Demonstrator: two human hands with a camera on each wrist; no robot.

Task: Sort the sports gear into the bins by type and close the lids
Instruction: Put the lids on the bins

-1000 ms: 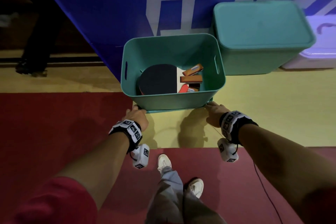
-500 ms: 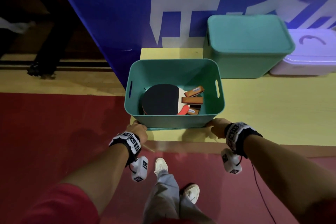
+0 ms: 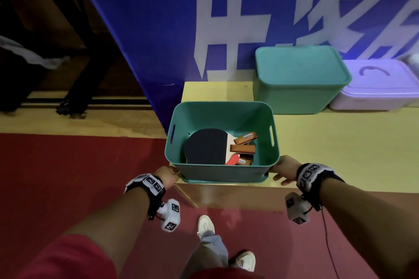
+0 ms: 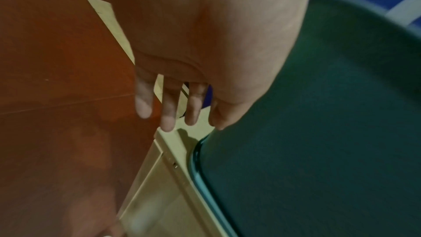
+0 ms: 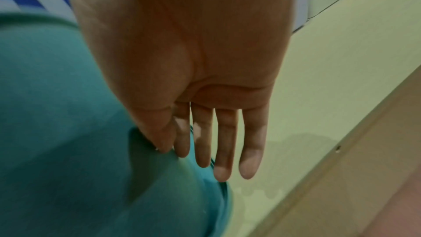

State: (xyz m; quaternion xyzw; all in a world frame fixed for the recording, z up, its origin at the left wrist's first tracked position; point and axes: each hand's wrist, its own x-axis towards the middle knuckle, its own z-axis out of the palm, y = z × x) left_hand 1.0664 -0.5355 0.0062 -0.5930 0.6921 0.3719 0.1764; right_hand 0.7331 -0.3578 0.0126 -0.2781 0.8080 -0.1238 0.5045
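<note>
Open teal bin (image 3: 223, 171) on yellow platform (image 3: 340, 154), red floor (image 3: 68, 176).

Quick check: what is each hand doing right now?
Left hand: open, fingers straight beside the open teal bin.
Right hand: open, straight fingers against the bin's corner.

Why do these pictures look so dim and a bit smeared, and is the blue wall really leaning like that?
Head view: dim hall light, hard shadows under the open teal bin; the wide lens tilts the blue wall; a bluish glow tints the pale box. Left wrist view: dark, with the left hand soft and close. Right wrist view: the right hand and bin wall motion-smeared.
</note>
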